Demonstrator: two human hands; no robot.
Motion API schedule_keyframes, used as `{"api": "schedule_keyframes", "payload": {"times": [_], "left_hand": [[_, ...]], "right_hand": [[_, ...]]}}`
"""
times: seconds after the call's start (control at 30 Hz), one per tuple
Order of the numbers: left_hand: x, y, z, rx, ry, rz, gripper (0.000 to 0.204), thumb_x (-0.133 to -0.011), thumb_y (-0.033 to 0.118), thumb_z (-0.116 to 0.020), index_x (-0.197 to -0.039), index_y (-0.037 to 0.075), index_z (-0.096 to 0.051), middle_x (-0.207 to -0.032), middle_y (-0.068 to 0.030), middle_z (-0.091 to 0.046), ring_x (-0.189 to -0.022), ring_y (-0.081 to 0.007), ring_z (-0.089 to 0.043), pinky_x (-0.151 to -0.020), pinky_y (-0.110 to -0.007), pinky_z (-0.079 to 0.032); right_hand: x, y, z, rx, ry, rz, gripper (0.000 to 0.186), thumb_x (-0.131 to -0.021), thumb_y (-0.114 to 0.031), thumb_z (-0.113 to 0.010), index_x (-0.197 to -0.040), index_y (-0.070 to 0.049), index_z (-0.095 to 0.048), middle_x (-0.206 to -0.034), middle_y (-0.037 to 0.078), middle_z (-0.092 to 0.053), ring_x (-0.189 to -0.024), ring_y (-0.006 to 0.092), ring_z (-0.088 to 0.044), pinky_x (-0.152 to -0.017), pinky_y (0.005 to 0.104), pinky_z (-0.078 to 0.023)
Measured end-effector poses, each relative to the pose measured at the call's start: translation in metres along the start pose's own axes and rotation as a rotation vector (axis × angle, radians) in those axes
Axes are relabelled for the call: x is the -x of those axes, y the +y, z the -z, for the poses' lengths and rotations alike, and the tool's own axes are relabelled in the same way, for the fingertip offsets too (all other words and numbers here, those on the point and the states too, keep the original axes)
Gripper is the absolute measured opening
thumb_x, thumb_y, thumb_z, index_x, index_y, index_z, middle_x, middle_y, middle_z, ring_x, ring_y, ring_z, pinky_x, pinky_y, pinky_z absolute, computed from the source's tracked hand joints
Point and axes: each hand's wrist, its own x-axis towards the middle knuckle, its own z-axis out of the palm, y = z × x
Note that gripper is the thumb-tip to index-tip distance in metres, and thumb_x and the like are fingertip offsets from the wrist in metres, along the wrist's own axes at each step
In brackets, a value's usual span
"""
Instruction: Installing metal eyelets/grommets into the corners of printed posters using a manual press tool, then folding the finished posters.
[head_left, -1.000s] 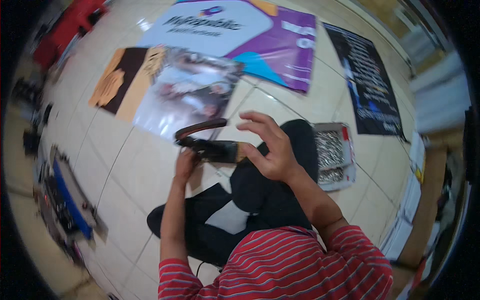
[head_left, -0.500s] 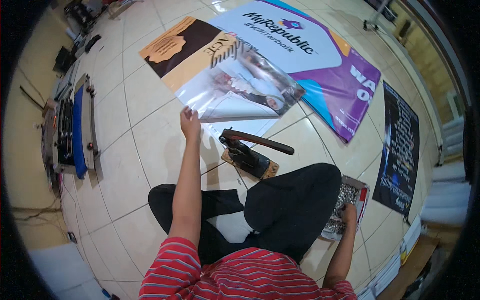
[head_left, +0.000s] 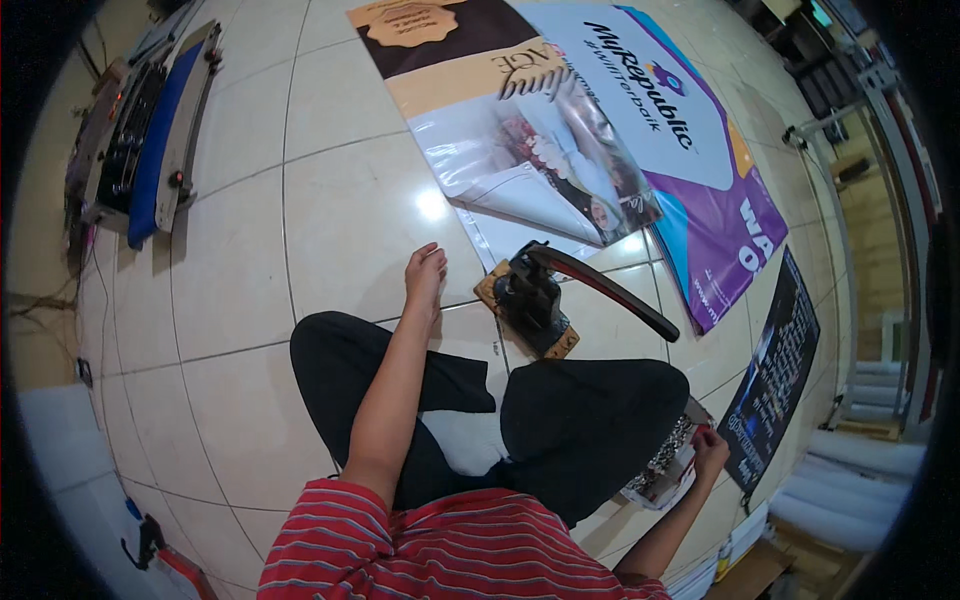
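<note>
In the head view my left hand (head_left: 425,275) hovers over the tiles left of a black hand press (head_left: 535,300) with a long dark lever and a wooden base, its fingers loosely bent and apart, holding nothing visible. My right hand (head_left: 708,450) is beside my right knee, at a box (head_left: 660,492) of small silvery metal pieces; its fingers are curled and what they hold is unclear. Beyond the press lies a glossy printed banner (head_left: 540,170) with a folded corner, over a white, purple and blue banner (head_left: 720,280).
A dark banner (head_left: 770,380) lies at the right. A long machine with a blue strip (head_left: 170,130) stands at the upper left. Metal rails (head_left: 870,170) run along the right edge, above white rolls (head_left: 820,500). A red-handled tool (head_left: 175,565) is at the lower left.
My right hand has left the press and dropped to the box. My left hand went from the press to the banner's corner, then came away from it. The view has shifted.
</note>
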Motion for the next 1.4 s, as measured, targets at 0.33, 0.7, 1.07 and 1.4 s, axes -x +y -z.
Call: {"api": "schedule_keyframes", "payload": {"times": [0.33,0.7,1.07,1.4], "left_hand": [[0.0,-0.005,-0.014,0.052,-0.113,0.087,0.027,-0.084,0.019,-0.056,-0.107,0.004,-0.055,-0.099,-0.0043,-0.059,-0.09,-0.0129,-0.056,-0.078,-0.025,-0.043],[0.008,0.004,-0.052,0.027,-0.248,0.107,0.027,-0.082,0.017,-0.053,-0.104,0.003,-0.056,-0.096,-0.0073,-0.06,-0.089,-0.0145,-0.056,-0.079,-0.029,-0.043],[-0.004,-0.037,-0.039,-0.016,-0.225,0.161,0.033,-0.079,0.021,-0.058,-0.107,0.003,-0.054,-0.086,-0.0028,-0.057,-0.08,-0.0132,-0.053,-0.068,-0.026,-0.041],[-0.006,-0.056,-0.052,0.015,-0.394,0.299,0.028,-0.081,0.02,-0.06,-0.105,0.006,-0.057,-0.08,0.0019,-0.056,-0.069,-0.0069,-0.049,-0.059,-0.021,-0.037]], "right_hand": [[-0.038,-0.319,-0.138,-0.547,-0.676,0.497,0.021,-0.082,-0.011,-0.063,-0.096,0.004,-0.061,-0.087,0.009,-0.065,-0.08,0.0158,-0.061,-0.073,0.0287,-0.05],[-0.226,-0.226,-0.355,-0.989,-1.283,0.369,0.014,-0.086,-0.014,-0.054,-0.094,-0.004,-0.059,-0.093,0.008,-0.06,-0.084,0.0184,-0.056,-0.08,0.0283,-0.049],[-0.005,-0.349,-0.177,-0.325,-0.82,0.723,0.042,-0.075,-0.024,-0.067,-0.107,0.001,-0.058,-0.099,0.013,-0.063,-0.095,0.023,-0.058,-0.084,0.0337,-0.043],[0.005,-0.295,-0.13,-0.33,-0.757,0.559,0.043,-0.076,-0.023,-0.069,-0.11,0.0,-0.057,-0.105,0.017,-0.062,-0.105,0.0271,-0.056,-0.091,0.0358,-0.042]]}}
